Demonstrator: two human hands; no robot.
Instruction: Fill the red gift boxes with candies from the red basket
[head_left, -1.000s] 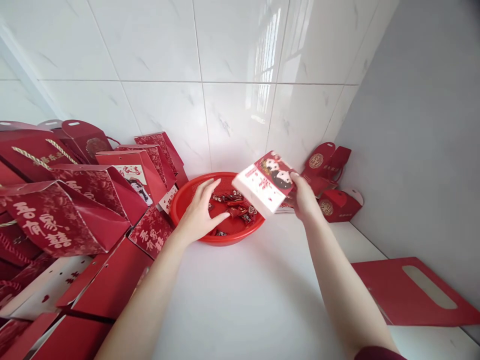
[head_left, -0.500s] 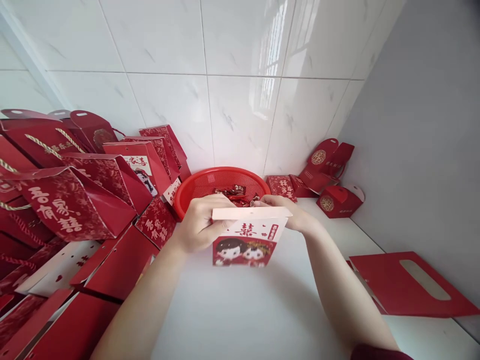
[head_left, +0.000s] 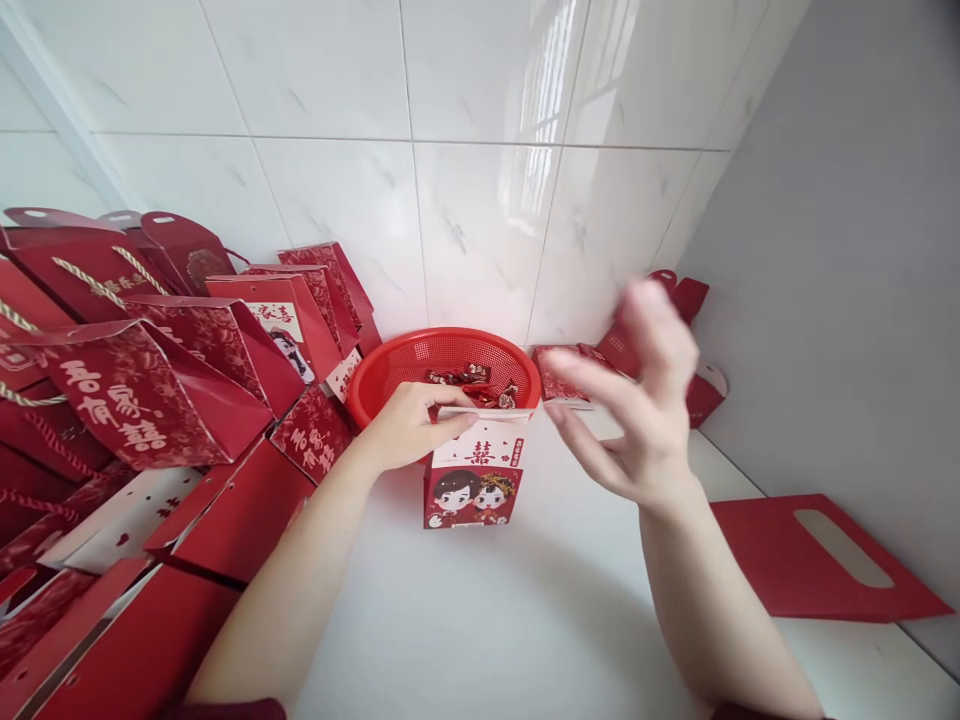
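A small red and white gift box [head_left: 474,480] with two cartoon figures on its front stands upright on the white table. My left hand [head_left: 412,425] grips its top edge, thumb on the near side and fingers behind. Off to the right of the box, my right hand [head_left: 637,410] is raised with fingers spread and slightly blurred, holding nothing. Just behind the box sits a red plastic basket [head_left: 375,365] with wrapped candies [head_left: 469,378] in it; the box hides part of its near rim.
Many red gift boxes and bags [head_left: 142,400] crowd the left side. Smaller red boxes [head_left: 705,395] stand at the back right, partly behind my right hand. A flat red box [head_left: 832,560] with an oblong window lies on the right, near the grey wall [head_left: 840,250].
My right hand has let go of the box and moved right and up, its fingers opening. The box has shifted slightly left, still in my left hand.
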